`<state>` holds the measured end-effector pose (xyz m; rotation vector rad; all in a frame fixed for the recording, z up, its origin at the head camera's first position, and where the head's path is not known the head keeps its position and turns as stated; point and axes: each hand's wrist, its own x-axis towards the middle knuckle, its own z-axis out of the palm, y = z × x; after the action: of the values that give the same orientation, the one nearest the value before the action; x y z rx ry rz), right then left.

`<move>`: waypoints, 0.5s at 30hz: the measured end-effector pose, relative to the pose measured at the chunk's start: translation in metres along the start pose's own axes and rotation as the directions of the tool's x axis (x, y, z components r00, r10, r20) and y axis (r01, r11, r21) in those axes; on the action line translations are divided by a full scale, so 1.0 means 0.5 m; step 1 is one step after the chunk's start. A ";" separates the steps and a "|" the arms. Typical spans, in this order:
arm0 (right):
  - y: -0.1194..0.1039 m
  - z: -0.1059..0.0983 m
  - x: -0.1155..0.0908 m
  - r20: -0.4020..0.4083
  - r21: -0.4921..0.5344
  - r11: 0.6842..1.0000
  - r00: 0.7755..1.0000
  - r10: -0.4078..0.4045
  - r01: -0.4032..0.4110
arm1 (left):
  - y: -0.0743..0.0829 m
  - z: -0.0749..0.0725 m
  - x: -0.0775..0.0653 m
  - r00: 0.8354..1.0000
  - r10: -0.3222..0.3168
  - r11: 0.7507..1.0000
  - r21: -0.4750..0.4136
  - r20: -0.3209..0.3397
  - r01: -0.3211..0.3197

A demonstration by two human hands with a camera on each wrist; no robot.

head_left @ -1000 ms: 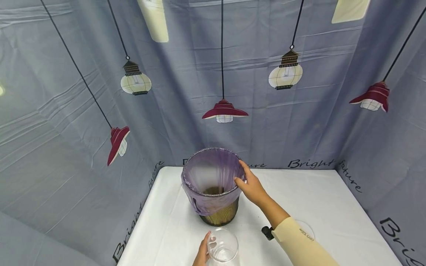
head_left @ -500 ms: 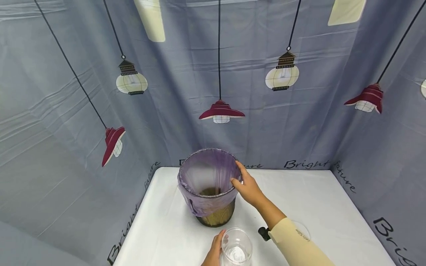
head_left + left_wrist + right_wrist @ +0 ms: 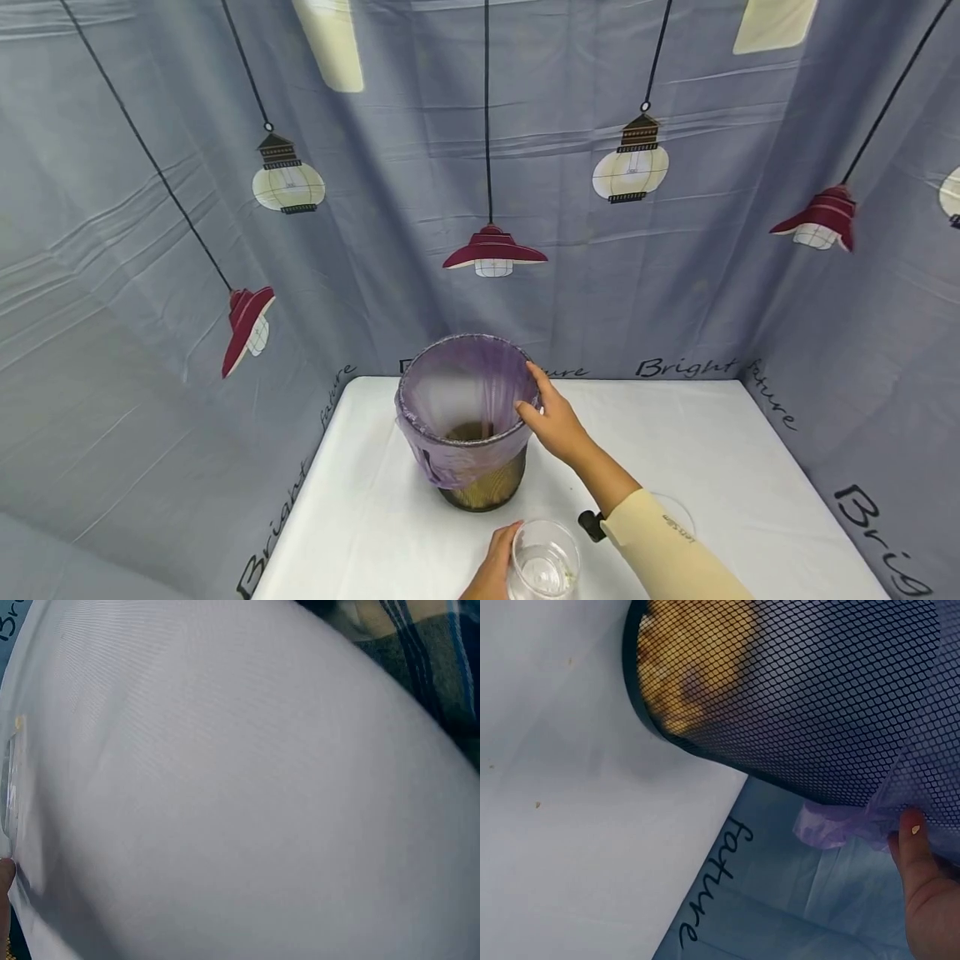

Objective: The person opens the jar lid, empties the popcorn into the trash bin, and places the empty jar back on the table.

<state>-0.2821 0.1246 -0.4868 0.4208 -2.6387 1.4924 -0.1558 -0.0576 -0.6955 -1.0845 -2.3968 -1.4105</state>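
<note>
A dark mesh wastebasket (image 3: 491, 483) stands on the white table, lined with a purple plastic bag (image 3: 465, 462) folded over its rim. My right hand (image 3: 558, 423) grips the right side of that rim, thumb toward the inside. The right wrist view shows fingers (image 3: 915, 847) against the bag on the outside, a small crumb stuck to one. Nearer to me, my left hand (image 3: 491, 565) holds a clear see-through cup (image 3: 546, 557) by its left side, apart from the wastebasket. Only a fingertip (image 3: 6, 876) and the cup's edge (image 3: 10, 787) show in the left wrist view.
Yellowish matter (image 3: 694, 664) shows through the mesh at the wastebasket's bottom. A few crumbs (image 3: 538, 805) lie on the white tabletop (image 3: 645, 450). A grey curtain (image 3: 390, 208) with printed lamps stands close behind and along both sides.
My left hand has moved the cup to the right, away from below the wastebasket. My right hand keeps its grip on the rim. The head view has shifted slightly.
</note>
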 end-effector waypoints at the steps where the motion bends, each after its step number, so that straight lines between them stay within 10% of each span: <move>1: 0.000 0.001 0.000 0.004 -0.001 1.000 1.000 -0.001 0.001 | 0.002 0.000 0.000 1.000 -0.005 1.000 0.003 -0.003 0.005; 15: -0.011 0.011 0.004 0.019 0.003 1.000 1.000 -0.010 0.010 | 0.006 -0.014 -0.005 0.995 -0.082 0.992 -0.090 0.060 0.087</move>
<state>-0.2819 0.1168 -0.4846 0.4501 -2.6446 1.4976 -0.1536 -0.0635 -0.6905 -1.0691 -2.4656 -1.5526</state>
